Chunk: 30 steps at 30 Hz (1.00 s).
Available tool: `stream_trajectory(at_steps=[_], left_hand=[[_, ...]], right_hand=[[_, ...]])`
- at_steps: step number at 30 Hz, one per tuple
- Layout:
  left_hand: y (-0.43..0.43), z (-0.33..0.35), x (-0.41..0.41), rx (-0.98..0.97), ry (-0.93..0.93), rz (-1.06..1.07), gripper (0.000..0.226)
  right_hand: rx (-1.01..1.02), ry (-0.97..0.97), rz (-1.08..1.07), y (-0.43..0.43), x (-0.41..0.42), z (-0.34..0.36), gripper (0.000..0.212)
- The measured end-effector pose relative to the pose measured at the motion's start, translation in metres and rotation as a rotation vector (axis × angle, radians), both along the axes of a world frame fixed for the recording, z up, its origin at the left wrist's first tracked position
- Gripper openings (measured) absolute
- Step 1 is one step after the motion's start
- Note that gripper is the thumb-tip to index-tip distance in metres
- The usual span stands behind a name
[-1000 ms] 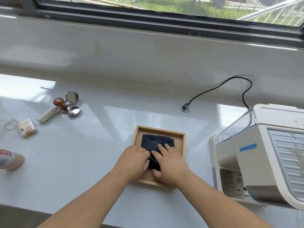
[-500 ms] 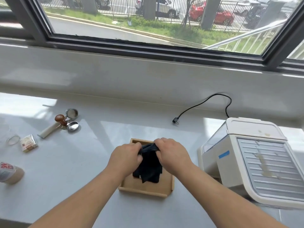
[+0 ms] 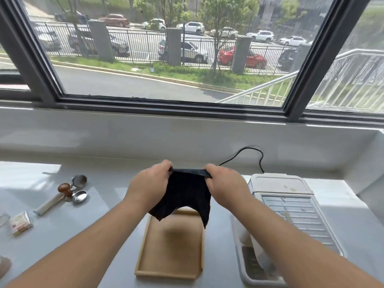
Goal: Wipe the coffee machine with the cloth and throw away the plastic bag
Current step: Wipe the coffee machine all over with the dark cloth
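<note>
The cloth (image 3: 187, 196) is black and soft, held up in the air by its top edge, which is stretched taut and level; the rest hangs down unfolded, its lower edge uneven with two corners drooping and the right one lowest, above the far end of a wooden tray (image 3: 143, 242). The machine (image 3: 291, 213) is white, with a flat lid behind and a ribbed, slatted top panel sloping nearer; it stands on the counter just right of the tray, partly hidden by an arm
</note>
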State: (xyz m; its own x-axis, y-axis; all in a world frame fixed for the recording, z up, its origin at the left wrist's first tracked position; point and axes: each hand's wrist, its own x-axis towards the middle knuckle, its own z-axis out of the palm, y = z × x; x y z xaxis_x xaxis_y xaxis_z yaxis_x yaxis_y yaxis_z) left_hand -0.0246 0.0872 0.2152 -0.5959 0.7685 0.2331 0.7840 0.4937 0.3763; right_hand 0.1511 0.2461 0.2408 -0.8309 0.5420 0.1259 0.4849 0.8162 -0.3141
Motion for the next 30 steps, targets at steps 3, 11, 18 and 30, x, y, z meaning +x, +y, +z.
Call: stream_trajectory(at_steps=[3, 11, 18, 30], left_hand=[[0.016, 0.031, -0.004, 0.007, 0.086, -0.019, 0.018], [0.059, 0.108, 0.001, 0.057, 0.201, -0.101, 0.033], [0.100, 0.174, 0.025, 0.134, 0.371, -0.194, 0.044], [0.164, 0.218, 0.105, 0.261, 0.483, -0.295, 0.046]], right_hand=[[0.027, 0.022, -0.040, 0.015, 0.009, 0.025, 0.009], [0.064, 0.093, -0.130, 0.051, 0.035, 0.093, 0.012], [0.189, 0.209, -0.163, 0.087, 0.073, 0.155, 0.011], [0.283, 0.304, -0.312, 0.132, 0.157, 0.200, 0.016]])
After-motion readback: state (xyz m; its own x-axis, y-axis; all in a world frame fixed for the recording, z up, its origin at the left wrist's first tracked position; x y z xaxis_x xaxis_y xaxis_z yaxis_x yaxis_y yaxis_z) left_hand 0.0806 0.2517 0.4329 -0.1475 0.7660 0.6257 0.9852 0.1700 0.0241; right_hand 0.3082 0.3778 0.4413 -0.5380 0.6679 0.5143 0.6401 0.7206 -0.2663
